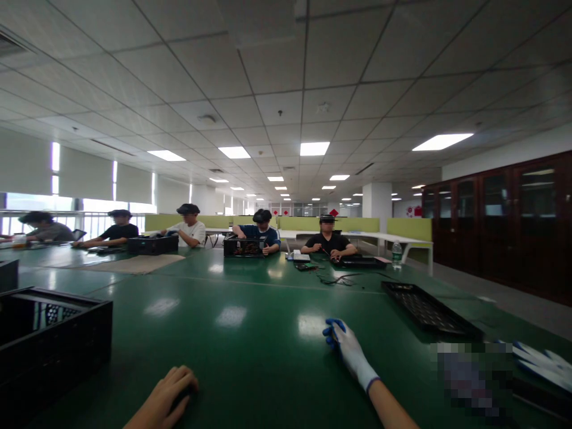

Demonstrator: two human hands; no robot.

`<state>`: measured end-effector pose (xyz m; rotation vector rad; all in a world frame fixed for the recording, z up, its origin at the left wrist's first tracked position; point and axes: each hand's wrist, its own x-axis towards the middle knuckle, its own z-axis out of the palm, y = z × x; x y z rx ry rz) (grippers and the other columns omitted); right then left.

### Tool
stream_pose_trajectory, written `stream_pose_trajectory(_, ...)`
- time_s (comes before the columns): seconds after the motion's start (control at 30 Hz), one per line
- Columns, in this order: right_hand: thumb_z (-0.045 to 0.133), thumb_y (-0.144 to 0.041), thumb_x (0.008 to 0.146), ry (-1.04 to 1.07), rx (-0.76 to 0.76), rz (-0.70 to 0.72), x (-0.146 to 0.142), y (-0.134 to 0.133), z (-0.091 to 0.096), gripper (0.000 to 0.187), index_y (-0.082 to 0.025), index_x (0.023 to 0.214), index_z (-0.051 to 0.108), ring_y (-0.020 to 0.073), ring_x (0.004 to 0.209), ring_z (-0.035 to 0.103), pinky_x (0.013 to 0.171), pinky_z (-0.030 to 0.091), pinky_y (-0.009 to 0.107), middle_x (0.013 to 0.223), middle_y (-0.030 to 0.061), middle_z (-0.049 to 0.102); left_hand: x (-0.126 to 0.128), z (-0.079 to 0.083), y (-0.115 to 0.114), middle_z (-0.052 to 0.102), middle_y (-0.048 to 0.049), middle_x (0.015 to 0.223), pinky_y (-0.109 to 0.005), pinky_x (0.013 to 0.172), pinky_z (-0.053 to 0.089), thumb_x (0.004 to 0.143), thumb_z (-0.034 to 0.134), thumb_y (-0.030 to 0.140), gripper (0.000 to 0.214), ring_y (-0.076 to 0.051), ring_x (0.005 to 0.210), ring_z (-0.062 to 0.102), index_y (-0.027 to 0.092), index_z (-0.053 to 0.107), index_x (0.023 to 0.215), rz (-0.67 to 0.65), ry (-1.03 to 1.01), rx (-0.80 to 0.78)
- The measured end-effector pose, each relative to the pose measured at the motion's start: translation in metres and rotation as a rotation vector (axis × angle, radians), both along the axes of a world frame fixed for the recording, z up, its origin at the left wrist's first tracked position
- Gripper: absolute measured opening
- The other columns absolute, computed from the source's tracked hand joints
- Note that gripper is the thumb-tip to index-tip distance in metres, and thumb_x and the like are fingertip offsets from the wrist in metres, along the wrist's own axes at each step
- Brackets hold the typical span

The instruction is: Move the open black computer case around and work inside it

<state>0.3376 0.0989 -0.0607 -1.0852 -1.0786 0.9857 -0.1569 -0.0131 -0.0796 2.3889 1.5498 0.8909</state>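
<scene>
My left hand is bare and rests low over the green table, its fingers curled together. A dark patch shows between thumb and fingers; I cannot tell whether it is an object or shadow. My right hand wears a white glove with blue fingertips. Its fingers are bent inward, with a small yellowish spot between them that is too small to name. To the left of my left hand stands a black computer case, open at its top. Right of my gloved hand lies a black perforated tray-like panel.
At the lower right lie a white glove and a pixelated thing. Across the table, several people work at black cases, one of them a case facing me. Cables and a water bottle are near the far edge.
</scene>
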Motion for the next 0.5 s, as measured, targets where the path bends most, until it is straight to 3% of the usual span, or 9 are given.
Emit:
stream_pose_trajectory(0.1, 0.065, -0.06, 0.068, 0.018, 0.003, -0.01, 0.0, 0.002, 0.0, 0.058, -0.017, 0.107, 0.062, 0.0175, 0.068, 0.06, 0.062, 0.043, 0.028, 0.078, 0.0042, 0.069, -0.001, 0.004, -0.006, 0.066, -0.0031, 0.113, -0.047, 0.113, 0.04, 0.097, 0.043, 0.031, 0.024, -0.024, 0.111, 0.058, 0.029, 0.066, 0.103, -0.027, 0.005, -0.025)
stream_pose_trajectory(0.27, 0.065, -0.069, 0.066, 0.048, -0.01, 0.019, -0.001, -0.004, 0.005, 0.064, -0.016, 0.103, 0.063, 0.0147, 0.055, 0.052, 0.053, 0.035, 0.026, 0.061, -0.0015, 0.061, 0.002, 0.013, -0.013, 0.066, -0.0026, 0.111, -0.043, 0.109, 0.043, 0.1, 0.039, 0.033, 0.027, -0.023, 0.106, 0.059, 0.029, 0.066, 0.102, -0.077, 0.008, -0.063)
stream_pose_trajectory(0.5, 0.064, -0.077, 0.064, 0.085, -0.005, 0.012, -0.004, -0.011, 0.01, 0.069, -0.018, 0.099, 0.065, 0.0156, 0.053, 0.051, 0.052, 0.035, 0.027, 0.06, -0.001, 0.058, 0.002, 0.008, -0.004, 0.067, -0.0026, 0.095, -0.047, 0.109, 0.042, 0.094, 0.042, 0.027, 0.025, -0.022, 0.094, 0.061, 0.026, 0.067, 0.091, -0.038, -0.004, 0.015)
